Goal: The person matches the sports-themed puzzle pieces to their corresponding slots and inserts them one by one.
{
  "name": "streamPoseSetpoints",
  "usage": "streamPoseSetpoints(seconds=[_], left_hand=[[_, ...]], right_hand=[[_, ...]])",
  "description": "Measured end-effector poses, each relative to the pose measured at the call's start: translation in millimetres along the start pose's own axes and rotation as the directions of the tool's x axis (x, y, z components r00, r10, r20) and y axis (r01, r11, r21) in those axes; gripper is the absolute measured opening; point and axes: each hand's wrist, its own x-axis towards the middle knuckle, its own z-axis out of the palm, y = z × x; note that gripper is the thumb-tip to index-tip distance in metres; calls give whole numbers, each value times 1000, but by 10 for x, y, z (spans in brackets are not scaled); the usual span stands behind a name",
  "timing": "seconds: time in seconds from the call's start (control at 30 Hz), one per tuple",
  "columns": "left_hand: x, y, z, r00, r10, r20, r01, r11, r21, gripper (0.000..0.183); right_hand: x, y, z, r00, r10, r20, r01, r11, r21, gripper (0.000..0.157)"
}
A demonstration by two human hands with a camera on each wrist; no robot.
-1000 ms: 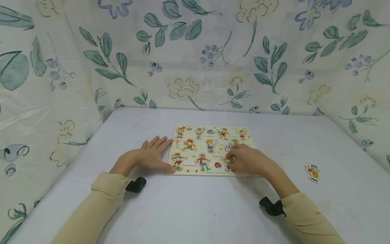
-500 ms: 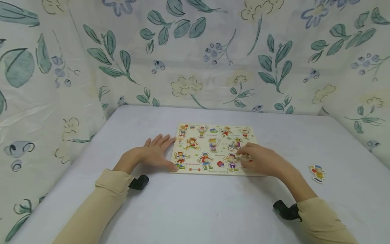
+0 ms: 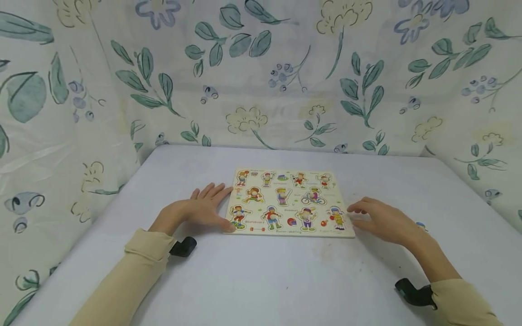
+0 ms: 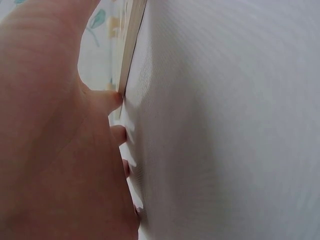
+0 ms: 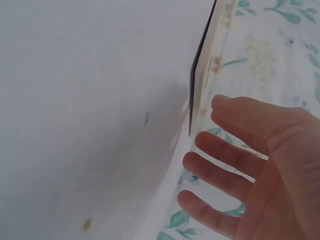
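Note:
A wooden puzzle board with several sports figures set in it lies flat on the white table. My left hand rests at its left edge, fingers spread, with the thumb on the near left corner. Beyond the board's right edge, my right hand hovers with relaxed fingers. The right wrist view shows nothing between those fingers. A loose figure piece lies on the table to the right, mostly hidden behind the right hand and wrist.
A floral cloth stands as a wall behind the table and at both sides. The white table stretches around the board. Black wrist cameras sit at both sleeves.
My right hand has left the board's lower right part and moved right, uncovering figures there, and now covers most of the loose piece. The left hand stays at the board's edge.

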Motion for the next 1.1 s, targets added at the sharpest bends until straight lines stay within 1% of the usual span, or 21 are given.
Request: streamPoseSetpoints(seconds=[0.23,0.4,0.57,0.77,0.87,1.0,1.1], left_hand=[[18,-15,25,1000,3,-1,-3,1000,2,118],[21,-13,26,1000,-2,-3,2,1000,1,118],[11,-2,26,1000,0,1,0,1000,-3,117],[-4,-6,11,1000,12,-9,-12,1000,8,117],[-11,-2,4,1000,14,-10,-14,1000,10,117],[-17,1,-1,1000,17,-10,-17,1000,7,116],[-15,-2,1,1000,15,-10,-15,1000,8,116]], right_hand=[[-148,253,-37,999,42,-27,-42,999,1,32],[-242,468,-60,995,86,-58,-84,996,27,32],[-344,702,-104,990,124,-66,-121,992,40,34],[-459,969,-210,986,160,-46,-158,986,48,39],[-498,1074,-253,985,171,-25,-169,984,52,39],[-514,1161,-269,982,188,24,-189,980,61,38],[-510,1181,-250,980,194,38,-196,978,75,37]])
